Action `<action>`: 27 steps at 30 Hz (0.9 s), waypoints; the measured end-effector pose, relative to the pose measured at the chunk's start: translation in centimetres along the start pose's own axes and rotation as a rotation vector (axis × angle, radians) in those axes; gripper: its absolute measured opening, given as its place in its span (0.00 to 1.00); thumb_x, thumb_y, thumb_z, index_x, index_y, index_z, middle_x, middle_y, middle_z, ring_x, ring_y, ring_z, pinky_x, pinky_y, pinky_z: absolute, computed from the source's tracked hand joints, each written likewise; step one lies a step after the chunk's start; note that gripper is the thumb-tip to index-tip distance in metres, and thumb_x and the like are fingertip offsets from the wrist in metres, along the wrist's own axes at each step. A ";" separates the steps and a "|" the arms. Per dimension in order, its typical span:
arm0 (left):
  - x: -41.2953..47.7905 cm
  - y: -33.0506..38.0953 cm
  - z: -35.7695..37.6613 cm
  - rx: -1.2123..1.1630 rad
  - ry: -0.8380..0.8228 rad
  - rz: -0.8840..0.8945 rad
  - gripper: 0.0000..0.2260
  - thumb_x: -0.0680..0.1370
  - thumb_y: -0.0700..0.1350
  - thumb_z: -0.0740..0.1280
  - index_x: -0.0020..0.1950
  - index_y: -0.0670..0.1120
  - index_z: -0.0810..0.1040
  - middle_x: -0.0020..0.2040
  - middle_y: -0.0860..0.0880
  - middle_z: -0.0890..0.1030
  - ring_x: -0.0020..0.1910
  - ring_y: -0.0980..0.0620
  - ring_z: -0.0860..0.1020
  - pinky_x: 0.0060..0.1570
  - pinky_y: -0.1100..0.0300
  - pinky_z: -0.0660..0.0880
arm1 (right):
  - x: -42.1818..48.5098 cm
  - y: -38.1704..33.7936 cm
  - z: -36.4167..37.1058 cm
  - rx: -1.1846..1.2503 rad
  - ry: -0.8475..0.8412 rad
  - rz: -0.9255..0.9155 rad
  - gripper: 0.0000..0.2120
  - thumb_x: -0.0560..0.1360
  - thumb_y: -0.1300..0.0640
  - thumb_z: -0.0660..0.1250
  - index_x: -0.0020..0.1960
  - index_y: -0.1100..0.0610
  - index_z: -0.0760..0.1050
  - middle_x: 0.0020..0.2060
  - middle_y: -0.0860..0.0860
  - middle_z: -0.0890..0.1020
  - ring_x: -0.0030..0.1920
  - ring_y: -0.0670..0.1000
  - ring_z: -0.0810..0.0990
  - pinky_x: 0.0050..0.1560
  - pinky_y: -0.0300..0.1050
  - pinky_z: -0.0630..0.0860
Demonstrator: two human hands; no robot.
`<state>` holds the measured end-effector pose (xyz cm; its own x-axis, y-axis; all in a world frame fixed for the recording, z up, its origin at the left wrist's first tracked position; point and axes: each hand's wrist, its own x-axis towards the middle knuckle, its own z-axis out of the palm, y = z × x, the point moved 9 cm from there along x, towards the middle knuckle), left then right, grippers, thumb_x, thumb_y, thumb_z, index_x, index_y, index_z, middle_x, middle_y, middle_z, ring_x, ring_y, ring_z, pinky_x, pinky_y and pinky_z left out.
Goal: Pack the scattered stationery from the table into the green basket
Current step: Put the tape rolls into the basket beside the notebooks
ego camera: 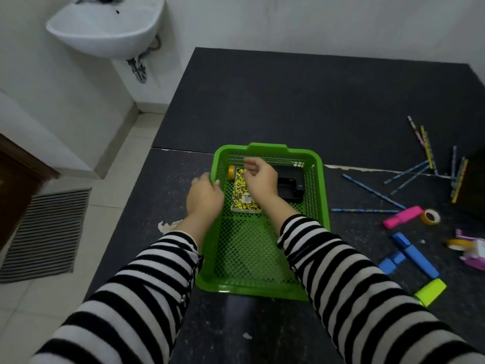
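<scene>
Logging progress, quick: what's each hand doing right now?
Left hand: grips the green basket rim.
Right hand: curled, whether holding anything cannot be told.

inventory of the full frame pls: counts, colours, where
basket: 1, green, table centre
tape roll: 1, yellow, basket's far left corner
notebook: 1, yellow-black speckled, in basket
black device: 1, in basket, right of notebook; type unclear
pencils: several, mostly blue, scattered right of basket
highlighters: 4, one pink, two blue, one yellow-green, table right
loose tape rolls: 2, yellowish, table right
pink-white item: 1, right edge, cut off
table: 1, dark
sink: 1, white, wall, far left
floor vent: 1, grey, left
left hand: grips basket's left rim
right hand: above notebook, fingers curled; grip unclear
</scene>
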<state>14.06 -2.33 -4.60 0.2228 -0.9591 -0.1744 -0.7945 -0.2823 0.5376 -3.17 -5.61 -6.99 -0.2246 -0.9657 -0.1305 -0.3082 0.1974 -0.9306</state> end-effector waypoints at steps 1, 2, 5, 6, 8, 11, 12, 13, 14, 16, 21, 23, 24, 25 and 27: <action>-0.4 0.7 -0.3 0.002 0.046 0.007 0.17 0.80 0.46 0.59 0.68 0.42 0.69 0.62 0.38 0.73 0.60 0.37 0.73 0.56 0.48 0.70 | -0.4 -1.1 -1.0 -0.028 0.004 -0.075 0.15 0.76 0.66 0.63 0.61 0.57 0.77 0.55 0.50 0.82 0.52 0.45 0.79 0.52 0.34 0.74; -0.9 1.6 -0.6 0.002 0.098 0.029 0.18 0.80 0.46 0.59 0.69 0.42 0.68 0.63 0.38 0.72 0.61 0.37 0.72 0.58 0.47 0.69 | -0.7 -2.0 -2.1 -0.052 0.019 -0.150 0.15 0.76 0.65 0.63 0.61 0.56 0.77 0.56 0.49 0.82 0.52 0.45 0.80 0.51 0.33 0.74; -2.6 5.0 -0.7 -0.002 0.221 0.135 0.19 0.79 0.46 0.60 0.69 0.40 0.67 0.62 0.38 0.73 0.62 0.38 0.71 0.61 0.47 0.66 | -1.9 -3.8 -6.5 -0.106 0.128 -0.317 0.15 0.75 0.65 0.63 0.60 0.55 0.77 0.55 0.49 0.81 0.49 0.45 0.80 0.50 0.36 0.77; -3.4 6.2 -0.3 -0.006 0.236 0.167 0.20 0.79 0.45 0.60 0.69 0.40 0.67 0.62 0.38 0.73 0.62 0.38 0.71 0.62 0.47 0.66 | -2.3 -3.7 -8.4 -0.130 0.174 -0.340 0.15 0.75 0.65 0.63 0.60 0.55 0.77 0.55 0.49 0.81 0.46 0.44 0.79 0.49 0.34 0.75; -4.8 8.6 0.9 -0.009 0.233 0.223 0.20 0.79 0.45 0.61 0.70 0.40 0.67 0.63 0.39 0.73 0.63 0.39 0.71 0.63 0.48 0.65 | -3.1 -2.5 -12.5 -0.192 0.273 -0.329 0.15 0.75 0.64 0.63 0.59 0.54 0.77 0.52 0.49 0.78 0.41 0.38 0.75 0.45 0.25 0.68; -7.1 11.9 3.4 -0.024 0.196 0.276 0.20 0.80 0.46 0.60 0.70 0.41 0.66 0.63 0.40 0.73 0.63 0.40 0.71 0.64 0.48 0.66 | -4.1 1.6 -19.3 -0.275 0.409 -0.197 0.15 0.75 0.63 0.62 0.59 0.53 0.76 0.51 0.52 0.76 0.41 0.42 0.76 0.46 0.29 0.69; -7.7 12.8 4.2 -0.027 0.184 0.289 0.20 0.80 0.46 0.60 0.70 0.41 0.66 0.63 0.40 0.73 0.63 0.40 0.71 0.64 0.48 0.66 | -4.4 3.4 -21.2 -0.308 0.447 -0.140 0.15 0.75 0.62 0.62 0.60 0.53 0.76 0.52 0.53 0.77 0.46 0.48 0.78 0.51 0.37 0.72; -8.3 13.7 5.1 -0.033 0.170 0.300 0.20 0.80 0.46 0.60 0.70 0.41 0.66 0.63 0.40 0.73 0.62 0.40 0.71 0.63 0.47 0.67 | -4.8 5.1 -23.3 -0.360 0.477 -0.075 0.15 0.75 0.61 0.62 0.60 0.53 0.75 0.53 0.54 0.77 0.51 0.53 0.78 0.55 0.44 0.73; -8.8 14.5 5.9 -0.038 0.157 0.308 0.20 0.79 0.46 0.60 0.70 0.41 0.67 0.62 0.40 0.73 0.62 0.40 0.71 0.63 0.47 0.68 | -5.1 6.8 -25.1 -0.430 0.494 -0.003 0.16 0.75 0.60 0.63 0.61 0.53 0.75 0.55 0.55 0.76 0.56 0.56 0.76 0.58 0.48 0.72; -10.2 16.4 7.6 -0.041 0.135 0.327 0.20 0.79 0.46 0.61 0.69 0.41 0.67 0.62 0.39 0.73 0.62 0.39 0.71 0.62 0.47 0.68 | -5.8 10.3 -28.8 -0.584 0.482 0.160 0.18 0.76 0.59 0.62 0.66 0.53 0.72 0.61 0.57 0.75 0.63 0.58 0.72 0.62 0.51 0.69; -12.2 19.5 10.2 -0.065 0.119 0.340 0.20 0.79 0.45 0.62 0.69 0.40 0.67 0.62 0.39 0.73 0.63 0.40 0.70 0.62 0.49 0.65 | -6.4 15.8 -34.9 -0.689 0.401 0.413 0.28 0.77 0.63 0.62 0.75 0.55 0.60 0.72 0.54 0.64 0.71 0.57 0.64 0.65 0.54 0.68; -12.4 19.9 10.6 -0.070 0.123 0.333 0.20 0.79 0.45 0.61 0.70 0.40 0.67 0.63 0.39 0.73 0.63 0.40 0.70 0.62 0.49 0.66 | -6.1 17.4 -36.2 -0.670 0.350 0.484 0.32 0.77 0.65 0.62 0.77 0.55 0.54 0.73 0.55 0.63 0.71 0.58 0.67 0.65 0.54 0.69; -12.5 20.1 10.9 -0.071 0.125 0.324 0.20 0.79 0.45 0.61 0.70 0.41 0.67 0.63 0.40 0.72 0.63 0.41 0.70 0.63 0.49 0.66 | -6.0 18.0 -36.8 -0.683 0.334 0.505 0.31 0.78 0.64 0.61 0.78 0.55 0.53 0.72 0.56 0.65 0.69 0.59 0.69 0.64 0.53 0.70; -12.5 20.0 11.1 -0.074 0.128 0.314 0.20 0.79 0.45 0.61 0.70 0.41 0.66 0.63 0.40 0.72 0.63 0.41 0.70 0.63 0.49 0.66 | -5.8 18.3 -37.2 -0.704 0.328 0.511 0.30 0.78 0.64 0.61 0.77 0.55 0.54 0.71 0.58 0.67 0.67 0.60 0.71 0.63 0.53 0.71; -12.7 20.0 11.2 -0.084 0.141 0.303 0.20 0.80 0.45 0.60 0.70 0.41 0.66 0.63 0.40 0.72 0.63 0.42 0.70 0.63 0.49 0.67 | -5.5 18.6 -37.8 -0.743 0.324 0.497 0.25 0.78 0.63 0.62 0.74 0.57 0.60 0.67 0.60 0.71 0.64 0.61 0.74 0.61 0.52 0.72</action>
<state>-10.99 4.39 -0.89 0.0645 -0.9911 0.1162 -0.7886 0.0207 0.6145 -42.66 9.80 -10.68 -0.6995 -0.6704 -0.2475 -0.5924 0.7376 -0.3240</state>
